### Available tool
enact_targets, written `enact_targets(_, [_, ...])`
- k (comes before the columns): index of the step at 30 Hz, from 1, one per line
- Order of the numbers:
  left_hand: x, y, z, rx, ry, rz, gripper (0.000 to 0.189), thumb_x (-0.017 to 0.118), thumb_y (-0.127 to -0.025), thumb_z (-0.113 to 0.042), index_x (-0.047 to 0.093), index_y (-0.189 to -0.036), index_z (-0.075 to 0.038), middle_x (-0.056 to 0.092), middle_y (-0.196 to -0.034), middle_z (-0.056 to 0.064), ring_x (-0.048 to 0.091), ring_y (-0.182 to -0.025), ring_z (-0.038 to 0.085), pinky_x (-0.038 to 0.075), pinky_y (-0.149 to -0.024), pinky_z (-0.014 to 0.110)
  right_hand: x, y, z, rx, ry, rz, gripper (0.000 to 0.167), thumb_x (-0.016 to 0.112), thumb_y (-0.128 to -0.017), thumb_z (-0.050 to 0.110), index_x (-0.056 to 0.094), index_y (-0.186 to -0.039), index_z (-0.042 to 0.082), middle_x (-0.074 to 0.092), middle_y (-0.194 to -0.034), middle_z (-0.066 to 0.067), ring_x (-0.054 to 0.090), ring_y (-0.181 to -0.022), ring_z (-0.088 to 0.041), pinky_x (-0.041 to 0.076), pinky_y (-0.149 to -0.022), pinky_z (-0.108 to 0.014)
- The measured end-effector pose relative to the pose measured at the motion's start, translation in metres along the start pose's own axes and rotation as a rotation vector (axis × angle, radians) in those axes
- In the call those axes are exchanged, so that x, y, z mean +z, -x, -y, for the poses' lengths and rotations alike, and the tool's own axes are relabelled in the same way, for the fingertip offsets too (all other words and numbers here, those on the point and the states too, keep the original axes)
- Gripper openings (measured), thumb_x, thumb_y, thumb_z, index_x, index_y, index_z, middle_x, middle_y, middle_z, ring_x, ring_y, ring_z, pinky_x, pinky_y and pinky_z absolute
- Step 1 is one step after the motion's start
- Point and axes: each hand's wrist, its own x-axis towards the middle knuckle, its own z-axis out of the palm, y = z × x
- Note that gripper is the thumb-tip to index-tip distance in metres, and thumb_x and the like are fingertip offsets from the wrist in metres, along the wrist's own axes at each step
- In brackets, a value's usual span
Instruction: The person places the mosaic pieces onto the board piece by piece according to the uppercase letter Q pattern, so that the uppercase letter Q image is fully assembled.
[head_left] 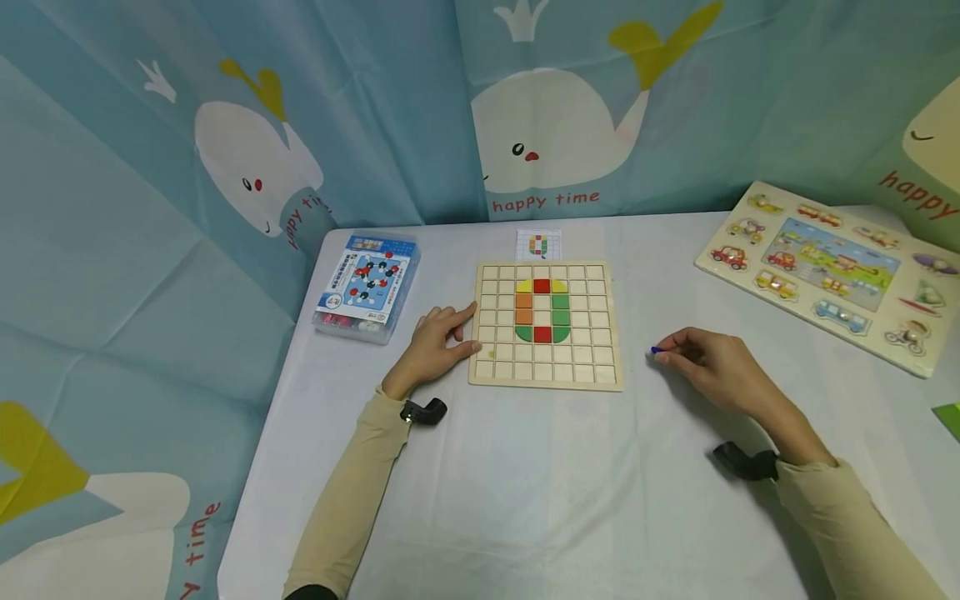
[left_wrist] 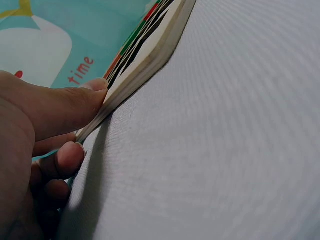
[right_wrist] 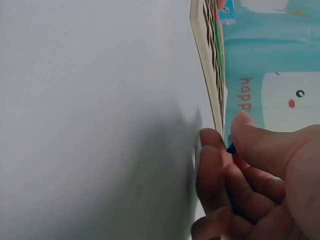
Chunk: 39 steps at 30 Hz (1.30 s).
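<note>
A square wooden grid board (head_left: 543, 375) lies flat on the table. Red, orange, yellow and green pieces (head_left: 561, 317) form a ring in its cells. My left hand (head_left: 435, 343) touches the board's left edge with thumb and index finger; in the left wrist view the thumb (left_wrist: 75, 107) rests on the rim. Right of the board, just above the table, my right hand (head_left: 716, 367) pinches a small blue piece (head_left: 656, 350) between thumb and fingers. Most of that blue piece (right_wrist: 230, 148) is hidden by the fingertips. Behind the board lies a small pattern card (head_left: 538, 245) printed with a similar coloured ring.
To the left lies a clear plastic box (head_left: 367, 287) with a molecule picture on its lid. A vehicle picture puzzle (head_left: 832, 267) lies at the back right. Part of a green object (head_left: 948, 418) shows at the right edge. A whale-print curtain (head_left: 420, 108) hangs behind the white table (head_left: 510, 483).
</note>
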Motion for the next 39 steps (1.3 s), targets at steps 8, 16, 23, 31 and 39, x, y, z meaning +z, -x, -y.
enact_targets(8, [0.0, -0.002, -0.001, -0.01, -0.009, 0.005, 0.072, 0.079, -0.097, -0.029, 0.049, -0.158, -0.007, 0.052, -0.087, 0.002, 0.04, -0.086, 0.018, 0.024, -0.083, 0.035, 0.014, -0.014, 0.013, -0.018, -0.072, -0.071, 0.012, 0.085, -0.091, 0.013, 0.079, -0.098, 0.006, 0.075, -0.082, -0.003, 0.058, -0.068, -0.004, 0.044, -0.059, -0.016])
enact_targets(16, [0.001, -0.003, -0.001, -0.014, -0.015, 0.008, 0.073, 0.079, -0.097, -0.03, 0.048, -0.159, -0.007, 0.053, -0.087, 0.002, 0.04, -0.087, 0.018, 0.024, -0.083, 0.035, 0.029, -0.022, 0.027, 0.021, -0.171, -0.095, 0.017, 0.09, -0.087, 0.016, 0.083, -0.098, 0.005, 0.08, -0.088, -0.01, 0.059, -0.067, -0.005, 0.044, -0.057, -0.016])
enact_targets(23, [0.0, -0.002, -0.002, -0.012, -0.006, 0.006, 0.072, 0.079, -0.097, -0.03, 0.049, -0.158, -0.007, 0.053, -0.087, 0.003, 0.04, -0.087, 0.018, 0.024, -0.083, 0.035, 0.036, -0.028, 0.035, 0.025, -0.211, -0.062, 0.02, 0.088, -0.087, 0.012, 0.083, -0.104, 0.003, 0.081, -0.101, -0.016, 0.064, -0.071, -0.004, 0.049, -0.06, -0.016])
enact_targets(31, [0.0, 0.0, -0.002, -0.012, -0.007, -0.002, 0.072, 0.08, -0.096, -0.029, 0.05, -0.157, -0.006, 0.053, -0.087, 0.003, 0.041, -0.087, 0.018, 0.025, -0.083, 0.035, 0.049, -0.037, 0.051, 0.0, -0.275, -0.012, 0.02, 0.088, -0.087, 0.009, 0.083, -0.104, 0.001, 0.08, -0.094, -0.015, 0.069, -0.072, -0.005, 0.052, -0.063, -0.015])
enact_targets(39, [0.0, 0.0, -0.002, -0.015, -0.012, -0.006, 0.072, 0.08, -0.096, -0.028, 0.051, -0.157, -0.007, 0.053, -0.087, 0.003, 0.04, -0.086, 0.018, 0.025, -0.083, 0.034, 0.066, -0.047, 0.068, -0.009, -0.254, 0.031, 0.015, 0.088, -0.088, 0.013, 0.083, -0.099, 0.003, 0.078, -0.085, -0.007, 0.066, -0.07, -0.015, 0.05, -0.06, -0.019])
